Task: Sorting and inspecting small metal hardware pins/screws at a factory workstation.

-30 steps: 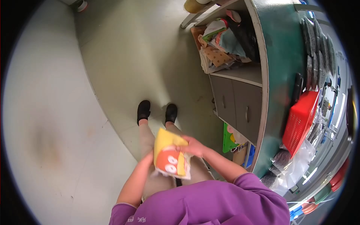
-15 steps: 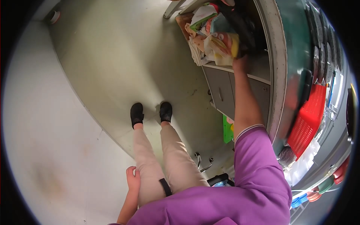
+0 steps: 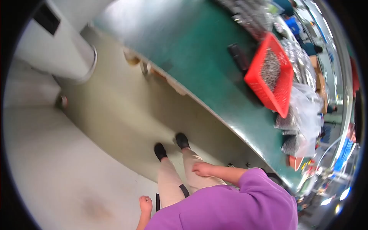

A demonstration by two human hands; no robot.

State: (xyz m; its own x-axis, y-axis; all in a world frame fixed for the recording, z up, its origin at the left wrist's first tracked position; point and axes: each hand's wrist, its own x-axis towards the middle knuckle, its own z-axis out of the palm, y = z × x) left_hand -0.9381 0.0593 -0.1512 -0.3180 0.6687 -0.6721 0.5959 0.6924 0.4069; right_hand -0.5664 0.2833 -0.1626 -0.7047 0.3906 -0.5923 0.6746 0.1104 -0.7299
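My left hand [image 3: 145, 204] hangs beside my left thigh, its fingers curled in, and I see nothing held in it. My right hand [image 3: 203, 169] is in front of my right thigh, over the beige trousers [image 3: 169, 180]. Its fingers point left and are blurred, so their closure is unclear. Both hands are away from the green-topped table [image 3: 214, 84]. On that table stands a red perforated plastic basket [image 3: 286, 97] holding a heap of small grey-brown pieces [image 3: 270, 69].
Clear plastic bags [image 3: 306, 111], some with dark contents, lie beside the basket. A dark oblong object [image 3: 238, 56] is left of it. The table edge runs diagonally along my right. A pale wall [image 3: 76, 165] stands left, and a white column [image 3: 65, 50] ahead. People work far right.
My right hand has left the colourful bags in the compartment under the table and come back to my thigh. The view has swung, bringing the tabletop and basket into sight.
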